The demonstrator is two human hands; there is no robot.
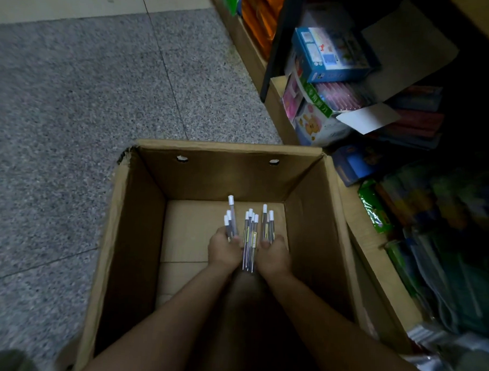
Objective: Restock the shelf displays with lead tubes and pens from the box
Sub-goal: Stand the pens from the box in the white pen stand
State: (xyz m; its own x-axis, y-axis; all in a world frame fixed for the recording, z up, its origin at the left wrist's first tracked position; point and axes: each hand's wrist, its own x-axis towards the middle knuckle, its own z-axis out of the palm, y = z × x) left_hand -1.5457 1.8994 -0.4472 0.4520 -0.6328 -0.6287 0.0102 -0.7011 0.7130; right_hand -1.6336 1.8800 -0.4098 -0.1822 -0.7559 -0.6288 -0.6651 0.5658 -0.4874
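- My left hand (224, 250) is curled round a small bunch of clear, white-capped tubes (230, 218), caps fanning out toward 12 o'clock.
- My right hand (274, 255) grips a second bunch (267, 224) the same way, caps also pointing to 12.
- Between the two hands lies a third cluster (249, 239), its long axis running 12 to 6; both hands press in against it from 9 and 3, and I cannot tell which fingers, if any, actually have hold of it.
- Whether these are lead tubes or pens I can't say for sure; the clear barrels with a yellow label look to me like lead tubes.
- All of this sits low inside the open cardboard box (129, 222), over its bare bottom panel.
- The middle cluster is equally near both hands, so I judge the next move turns on squeezing the three bunches into one, parallel, before lifting straight up.
- The shelf (274, 46) stands at 1 to 2 o'clock from the box, nearer my right arm, crowded with coloured boxed goods (327, 54).
- Speckled grey floor (73, 93) spreads from 9 to 11 o'clock.
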